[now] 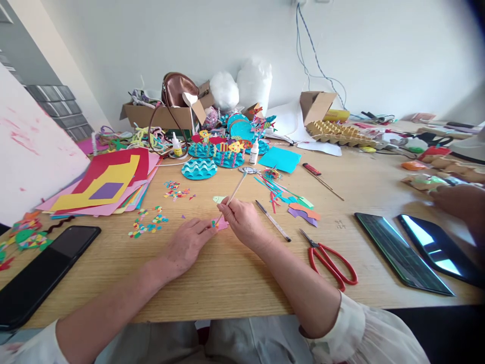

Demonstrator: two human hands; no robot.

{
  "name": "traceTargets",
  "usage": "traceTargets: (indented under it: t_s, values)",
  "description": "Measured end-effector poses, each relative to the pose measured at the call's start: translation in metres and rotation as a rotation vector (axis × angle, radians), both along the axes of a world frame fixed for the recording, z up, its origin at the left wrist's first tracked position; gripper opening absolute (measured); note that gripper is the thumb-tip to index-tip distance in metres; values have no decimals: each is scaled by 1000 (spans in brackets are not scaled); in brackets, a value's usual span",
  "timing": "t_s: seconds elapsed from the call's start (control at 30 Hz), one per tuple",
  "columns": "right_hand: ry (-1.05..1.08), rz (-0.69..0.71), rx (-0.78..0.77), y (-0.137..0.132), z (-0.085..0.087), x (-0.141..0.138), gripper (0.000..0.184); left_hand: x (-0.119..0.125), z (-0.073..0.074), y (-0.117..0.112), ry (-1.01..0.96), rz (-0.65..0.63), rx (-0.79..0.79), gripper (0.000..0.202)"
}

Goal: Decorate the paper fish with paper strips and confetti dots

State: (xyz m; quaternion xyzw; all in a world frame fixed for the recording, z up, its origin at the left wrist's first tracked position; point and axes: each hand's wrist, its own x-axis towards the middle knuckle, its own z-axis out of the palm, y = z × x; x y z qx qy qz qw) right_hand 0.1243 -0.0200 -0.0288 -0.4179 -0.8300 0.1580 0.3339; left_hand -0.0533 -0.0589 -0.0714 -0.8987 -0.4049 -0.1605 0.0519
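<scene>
My right hand (244, 222) is closed in a pinch on a thin wooden stick (234, 194) that slants up and away to a small paper fish (248, 170) at its far end. My left hand (188, 243) lies on the wooden table (235, 283) with its fingertips pressed on a small pink paper piece (222, 224) right under the stick's near end. Both hands meet at that spot near the table's middle. A pale green paper fish (219, 199) lies just beyond them.
Red scissors (329, 260) and a pen (273, 220) lie right of my hands. A black phone (41, 270) sits at left, two dark tablets (401, 253) at right. Coloured paper sheets (109, 184), confetti scraps (147, 225), blue wave discs (199, 168), glue bottles (254, 151) and boxes (162, 115) fill the back. Another person's hand (458, 199) rests far right.
</scene>
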Motion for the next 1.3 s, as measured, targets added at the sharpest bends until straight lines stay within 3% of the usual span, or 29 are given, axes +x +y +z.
traceTargets:
  t_s: [0.8,1.3]
  values:
    - [101,-18,21,-1,3,4,25,2,5,0,39,-25,63,30]
    - [147,-32,61,-2,5,7,25,2,10,0,-78,17,-122,33]
